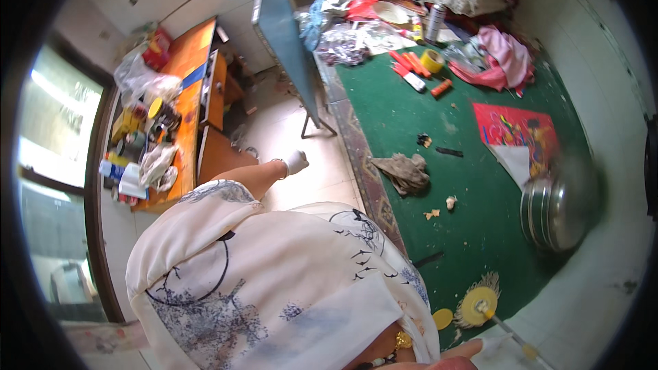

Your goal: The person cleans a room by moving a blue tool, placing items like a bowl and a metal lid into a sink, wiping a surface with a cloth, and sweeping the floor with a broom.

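Note:
My left hand (pixel 296 162), in a white glove with a bracelet at the wrist, is held curled over the pale tiled floor, with nothing visible in it. At the bottom right, my right hand (pixel 493 348), in a white covering, is beside the pole of a round mop (pixel 478 307) with a yellow disc and pale fringe; whether the fingers grip the pole cannot be made out. The mop head rests on a green-topped surface (pixel 437 241), near a yellow disc (pixel 442 319). A crumpled grey-brown cloth (pixel 403 173) lies on the same surface.
A shiny metal vessel (pixel 552 213) and red printed sheet (pixel 514 131) are at right. Yellow tape (pixel 432 61), red-orange sticks, a spray can (pixel 435 22) and bags lie farther back. A blue-grey panel (pixel 288 36) stands beside them. An orange wooden desk (pixel 187 108) holds jars and cloths.

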`<move>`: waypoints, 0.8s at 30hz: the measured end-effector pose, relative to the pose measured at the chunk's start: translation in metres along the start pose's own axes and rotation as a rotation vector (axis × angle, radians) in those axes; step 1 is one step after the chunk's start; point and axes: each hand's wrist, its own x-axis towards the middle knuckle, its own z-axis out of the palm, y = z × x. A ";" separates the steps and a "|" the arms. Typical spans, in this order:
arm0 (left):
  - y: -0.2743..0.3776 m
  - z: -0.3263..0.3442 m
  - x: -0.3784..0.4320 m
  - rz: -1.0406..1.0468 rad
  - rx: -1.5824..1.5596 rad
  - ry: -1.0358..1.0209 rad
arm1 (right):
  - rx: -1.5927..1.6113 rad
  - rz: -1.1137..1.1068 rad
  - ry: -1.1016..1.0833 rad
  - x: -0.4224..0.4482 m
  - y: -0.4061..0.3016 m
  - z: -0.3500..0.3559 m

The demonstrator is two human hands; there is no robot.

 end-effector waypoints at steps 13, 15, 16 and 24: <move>-0.106 -0.156 0.093 -0.046 -0.336 0.870 | -0.260 -0.067 -0.403 -0.107 0.027 0.122; -0.068 -0.214 0.094 -0.074 -0.468 0.796 | -0.192 -0.066 -0.445 -0.136 0.018 0.106; -0.064 -0.235 0.096 -0.081 -0.487 0.827 | -0.150 -0.069 -0.483 -0.150 0.011 0.098; -0.074 -0.246 0.169 0.072 -0.577 0.891 | 0.112 0.232 -0.562 -0.297 -0.033 -0.028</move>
